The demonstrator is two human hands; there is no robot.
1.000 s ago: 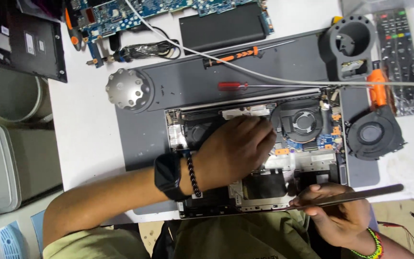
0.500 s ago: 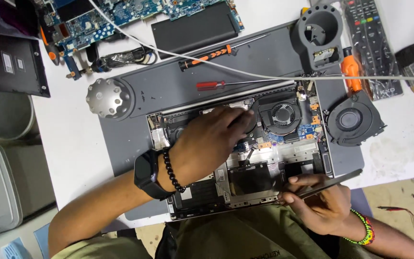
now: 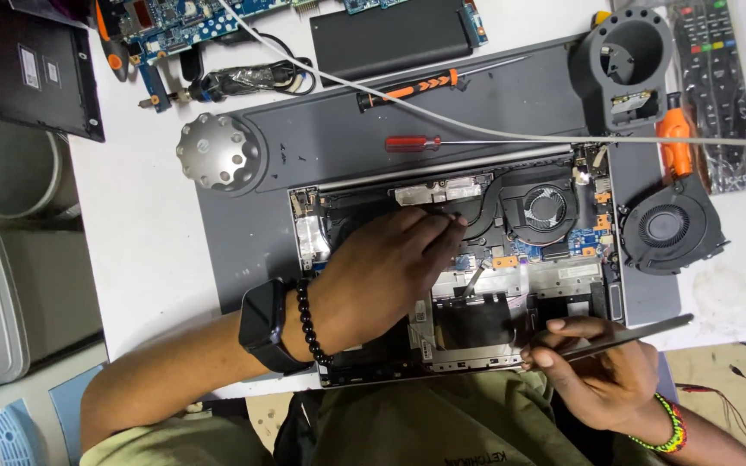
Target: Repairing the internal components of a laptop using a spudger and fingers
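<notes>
Our left hand rests flat inside the opened laptop, fingers together, their tips just short of the black fan, much as half a second ago. Our right hand, at the laptop's near edge, is clamped on a thin dark tool. Beyond the fingertips lies a red screwdriver, as before.

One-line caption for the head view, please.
Left hand reaches into an opened laptop on a grey mat; right hand grips a thin dark tool at its front edge.
</notes>
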